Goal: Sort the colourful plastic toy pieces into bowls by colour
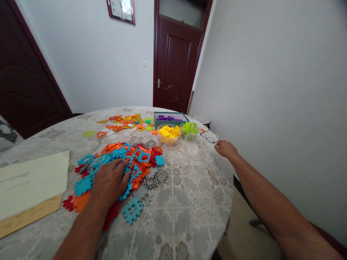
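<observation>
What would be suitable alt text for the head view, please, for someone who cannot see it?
A person's left hand lies on a pile of blue, orange and red plastic pieces on a patterned table; the right hand is near eyeglasses. Beyond the pile are yellow pieces and green pieces in clear bowls, and purple pieces in a box.

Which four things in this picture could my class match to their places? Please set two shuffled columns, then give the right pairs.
Things:
1. Left hand
2. Purple pieces
3. Right hand
4. Yellow pieces

Places:
A. Near the eyeglasses
B. In a round clear bowl
C. Inside the rectangular box
D. On the heap of blue, orange and red pieces

Right pairs:
1-D
2-C
3-A
4-B
</observation>
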A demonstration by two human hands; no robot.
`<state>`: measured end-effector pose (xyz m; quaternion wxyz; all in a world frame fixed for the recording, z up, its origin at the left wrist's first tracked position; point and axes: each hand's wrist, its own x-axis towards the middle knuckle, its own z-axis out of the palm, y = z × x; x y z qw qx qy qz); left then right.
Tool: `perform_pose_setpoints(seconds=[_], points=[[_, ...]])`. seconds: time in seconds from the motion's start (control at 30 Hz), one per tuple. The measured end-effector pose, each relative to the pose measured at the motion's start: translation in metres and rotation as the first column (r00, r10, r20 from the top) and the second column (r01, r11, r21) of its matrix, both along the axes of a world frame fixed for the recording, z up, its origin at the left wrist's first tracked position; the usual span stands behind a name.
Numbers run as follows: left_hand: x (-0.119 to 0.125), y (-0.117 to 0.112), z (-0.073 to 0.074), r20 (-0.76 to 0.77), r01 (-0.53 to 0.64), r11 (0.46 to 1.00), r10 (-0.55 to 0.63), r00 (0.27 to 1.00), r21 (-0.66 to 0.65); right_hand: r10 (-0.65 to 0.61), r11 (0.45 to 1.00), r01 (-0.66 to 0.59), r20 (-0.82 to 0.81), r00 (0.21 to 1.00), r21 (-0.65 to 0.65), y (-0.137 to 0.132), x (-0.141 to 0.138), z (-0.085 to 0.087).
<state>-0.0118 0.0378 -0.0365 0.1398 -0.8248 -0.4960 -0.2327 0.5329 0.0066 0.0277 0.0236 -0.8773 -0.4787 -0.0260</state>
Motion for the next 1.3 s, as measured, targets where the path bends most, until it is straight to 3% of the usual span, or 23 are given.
perform_pose_setpoints(seconds=[0.3,0.53,0.77,1.0,1.1,1.3], points=[[0.002,0.000,0.004,-0.019,0.002,1.000,-0.002,1.000,-0.010,-0.007,1.000,0.007,0.003,1.000,0.006,-0.021,-0.001,0.011],[0.000,0.002,0.000,-0.013,0.010,1.000,-0.010,1.000,-0.006,0.024,1.000,-0.024,-0.007,1.000,-0.020,-0.053,0.000,-0.004],[0.000,0.001,0.003,-0.042,0.006,1.000,-0.006,0.999,0.000,-0.035,0.998,0.034,0.015,0.999,0.048,-0.045,-0.008,-0.014],[0.000,-0.001,0.005,-0.022,-0.001,1.000,0.001,1.000,-0.011,-0.044,0.997,0.040,0.064,0.997,0.063,-0.046,-0.020,-0.007],[0.000,-0.002,0.006,-0.015,-0.001,1.000,0.001,1.000,-0.021,0.022,0.987,-0.047,0.159,0.987,0.155,-0.040,-0.032,0.004],[0.001,-0.004,0.006,0.017,-0.004,1.000,0.004,1.000,-0.020,0.375,0.884,-0.410,0.185,0.909,0.225,0.013,-0.090,0.038]])
